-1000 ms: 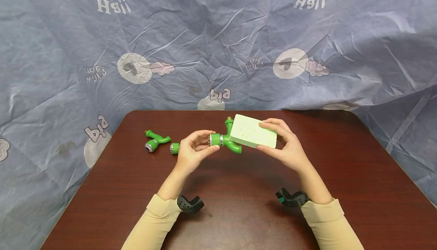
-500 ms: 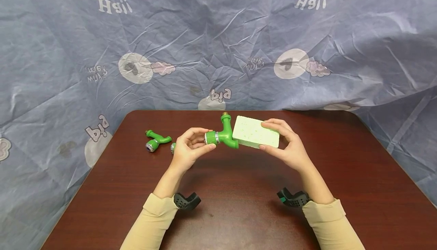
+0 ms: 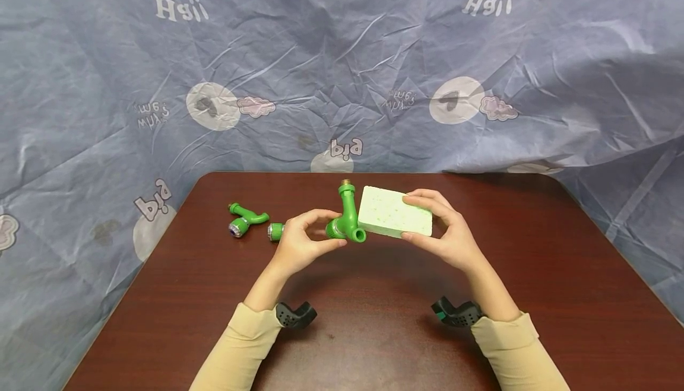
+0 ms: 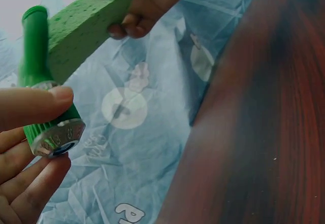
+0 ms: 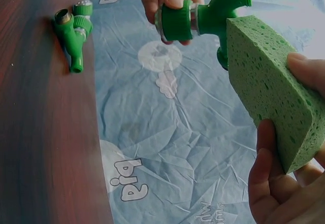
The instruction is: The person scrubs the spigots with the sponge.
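My left hand grips a green faucet by its ribbed, silver-ringed knob, above the table. The spout's open end faces me and the brass threaded end points away. In my right hand is a pale green sponge, pinched between thumb and fingers at its right end. The sponge's left edge is right at the faucet body. From the right wrist view, a corner of the sponge overlaps the faucet behind the spout. The knob's silver end shows between the left thumb and fingers in the left wrist view.
A second green faucet lies on the dark wood table at the left. Another green ribbed knob shows beside the left hand, its remainder hidden behind that hand. A blue printed cloth hangs behind the table's far edge.
The left hand has turned the faucet so its spout end swings round toward me. The sponge shifted slightly right, then back left and a little lower, staying close to the faucet.
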`<action>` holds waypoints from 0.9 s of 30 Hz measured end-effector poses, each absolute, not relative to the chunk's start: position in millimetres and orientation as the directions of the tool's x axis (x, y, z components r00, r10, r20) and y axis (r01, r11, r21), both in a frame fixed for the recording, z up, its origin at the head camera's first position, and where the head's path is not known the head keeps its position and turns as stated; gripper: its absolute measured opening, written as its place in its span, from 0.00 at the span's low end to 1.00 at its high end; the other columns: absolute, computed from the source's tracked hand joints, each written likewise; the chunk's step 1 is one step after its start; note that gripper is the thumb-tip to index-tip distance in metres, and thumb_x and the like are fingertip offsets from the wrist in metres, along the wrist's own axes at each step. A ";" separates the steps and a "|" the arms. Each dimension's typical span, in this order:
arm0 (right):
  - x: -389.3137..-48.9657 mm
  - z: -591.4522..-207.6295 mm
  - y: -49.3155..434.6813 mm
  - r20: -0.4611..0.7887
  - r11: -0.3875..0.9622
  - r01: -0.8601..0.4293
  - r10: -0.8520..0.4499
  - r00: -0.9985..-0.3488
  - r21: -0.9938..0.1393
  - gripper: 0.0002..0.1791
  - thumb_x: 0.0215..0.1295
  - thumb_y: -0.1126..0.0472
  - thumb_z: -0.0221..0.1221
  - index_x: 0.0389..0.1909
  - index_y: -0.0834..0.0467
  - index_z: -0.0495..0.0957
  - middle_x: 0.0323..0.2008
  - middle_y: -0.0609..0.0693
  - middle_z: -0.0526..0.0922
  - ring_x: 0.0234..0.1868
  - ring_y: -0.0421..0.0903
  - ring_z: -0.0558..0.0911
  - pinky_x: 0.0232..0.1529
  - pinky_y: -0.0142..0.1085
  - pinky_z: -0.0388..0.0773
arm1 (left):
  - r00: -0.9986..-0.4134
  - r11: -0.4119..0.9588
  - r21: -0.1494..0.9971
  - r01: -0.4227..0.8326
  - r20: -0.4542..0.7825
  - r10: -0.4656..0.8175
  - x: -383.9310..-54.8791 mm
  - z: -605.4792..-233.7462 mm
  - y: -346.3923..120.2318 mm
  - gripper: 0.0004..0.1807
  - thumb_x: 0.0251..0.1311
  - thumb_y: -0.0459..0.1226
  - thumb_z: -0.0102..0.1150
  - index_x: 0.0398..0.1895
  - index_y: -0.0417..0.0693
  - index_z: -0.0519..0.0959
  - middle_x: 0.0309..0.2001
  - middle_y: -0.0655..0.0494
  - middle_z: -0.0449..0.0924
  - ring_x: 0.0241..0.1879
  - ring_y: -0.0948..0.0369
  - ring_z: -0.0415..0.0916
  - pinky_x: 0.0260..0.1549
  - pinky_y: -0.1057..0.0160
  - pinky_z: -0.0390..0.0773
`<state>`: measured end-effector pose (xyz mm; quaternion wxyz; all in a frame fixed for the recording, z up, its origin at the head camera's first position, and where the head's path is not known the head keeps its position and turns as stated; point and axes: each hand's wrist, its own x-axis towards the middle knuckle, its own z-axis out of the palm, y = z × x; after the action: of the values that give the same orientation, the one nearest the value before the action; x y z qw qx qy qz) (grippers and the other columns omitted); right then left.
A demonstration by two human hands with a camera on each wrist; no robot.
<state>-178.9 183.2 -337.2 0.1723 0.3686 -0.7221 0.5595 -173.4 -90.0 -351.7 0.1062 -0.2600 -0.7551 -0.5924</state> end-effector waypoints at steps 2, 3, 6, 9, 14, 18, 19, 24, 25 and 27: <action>-179.5 -338.6 182.4 0.654 0.099 -0.719 -0.346 -0.673 -0.688 0.31 0.39 0.85 0.64 0.51 0.76 0.72 0.51 0.69 0.68 0.52 0.49 0.70 0.45 0.28 0.69 | -0.841 0.165 0.837 0.522 0.473 0.264 -172.8 -352.3 -87.8 0.21 0.42 0.24 0.71 0.44 0.34 0.79 0.40 0.42 0.81 0.35 0.53 0.83 0.36 0.54 0.82; -179.9 -339.5 182.2 0.649 0.097 -0.715 -0.349 -0.676 -0.692 0.31 0.39 0.85 0.64 0.51 0.76 0.71 0.51 0.69 0.68 0.52 0.49 0.70 0.46 0.28 0.69 | -0.839 0.164 0.835 0.525 0.475 0.265 -172.8 -353.0 -86.9 0.21 0.42 0.24 0.71 0.44 0.33 0.79 0.41 0.41 0.81 0.36 0.51 0.82 0.37 0.55 0.81; -184.3 -345.5 184.2 0.636 0.096 -0.701 -0.348 -0.689 -0.707 0.32 0.38 0.86 0.65 0.52 0.75 0.71 0.52 0.67 0.68 0.53 0.48 0.70 0.46 0.28 0.70 | -0.842 0.142 0.846 0.513 0.465 0.273 -173.7 -356.4 -84.3 0.22 0.43 0.23 0.70 0.45 0.30 0.78 0.42 0.39 0.80 0.38 0.46 0.81 0.39 0.55 0.81; -189.2 -351.4 187.4 0.638 0.108 -0.697 -0.324 -0.699 -0.709 0.34 0.38 0.86 0.66 0.53 0.72 0.73 0.53 0.63 0.69 0.54 0.48 0.70 0.47 0.29 0.70 | -0.858 0.114 0.872 0.476 0.432 0.279 -174.8 -359.7 -82.7 0.22 0.44 0.23 0.69 0.46 0.30 0.77 0.41 0.39 0.80 0.38 0.44 0.81 0.39 0.55 0.81; -190.1 -354.5 186.3 0.660 0.124 -0.706 -0.274 -0.700 -0.697 0.35 0.38 0.83 0.67 0.54 0.69 0.73 0.55 0.59 0.69 0.56 0.47 0.69 0.48 0.29 0.67 | -0.869 0.075 0.898 0.433 0.394 0.300 -174.5 -361.2 -80.2 0.22 0.44 0.22 0.68 0.47 0.30 0.77 0.42 0.39 0.80 0.38 0.45 0.81 0.40 0.57 0.81; -183.9 -352.5 176.8 0.668 0.076 -0.712 -0.287 -0.686 -0.698 0.35 0.37 0.86 0.65 0.54 0.73 0.71 0.55 0.64 0.67 0.54 0.47 0.69 0.45 0.29 0.69 | -0.848 0.064 0.884 0.463 0.421 0.323 -172.9 -361.6 -77.1 0.23 0.43 0.21 0.69 0.46 0.29 0.77 0.43 0.39 0.79 0.38 0.46 0.81 0.40 0.57 0.80; -181.6 -350.8 173.8 0.671 0.066 -0.715 -0.292 -0.681 -0.696 0.35 0.37 0.86 0.65 0.53 0.74 0.71 0.54 0.66 0.67 0.54 0.46 0.70 0.45 0.29 0.70 | -0.841 0.060 0.880 0.472 0.429 0.329 -172.5 -361.7 -76.1 0.23 0.42 0.20 0.69 0.46 0.29 0.77 0.44 0.39 0.79 0.38 0.46 0.81 0.40 0.57 0.81; -174.1 -343.6 163.6 0.683 0.087 -0.717 -0.244 -0.689 -0.692 0.33 0.39 0.87 0.64 0.53 0.76 0.69 0.54 0.69 0.65 0.53 0.45 0.70 0.44 0.27 0.70 | -0.813 0.039 0.868 0.495 0.447 0.374 -173.9 -367.1 -71.4 0.22 0.42 0.20 0.69 0.45 0.29 0.77 0.42 0.39 0.79 0.37 0.48 0.81 0.39 0.56 0.81; -174.2 -343.2 163.5 0.680 0.097 -0.710 -0.225 -0.698 -0.698 0.33 0.39 0.87 0.64 0.53 0.76 0.69 0.54 0.68 0.65 0.53 0.45 0.70 0.44 0.27 0.70 | -0.809 0.037 0.866 0.498 0.449 0.379 -175.8 -370.1 -71.1 0.22 0.42 0.20 0.69 0.45 0.30 0.78 0.43 0.40 0.79 0.37 0.48 0.81 0.39 0.56 0.81; -174.5 -342.1 164.4 0.676 0.109 -0.701 -0.198 -0.710 -0.705 0.34 0.39 0.87 0.64 0.54 0.76 0.69 0.54 0.68 0.65 0.54 0.45 0.70 0.45 0.27 0.70 | -0.809 0.038 0.864 0.502 0.453 0.375 -180.1 -376.0 -72.0 0.22 0.42 0.21 0.70 0.45 0.31 0.78 0.43 0.41 0.79 0.38 0.49 0.82 0.39 0.57 0.81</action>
<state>-174.5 164.4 -342.1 0.2135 0.3151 -0.7133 0.5885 -180.1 -72.0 -376.0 0.0511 -0.3049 -0.7186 -0.6229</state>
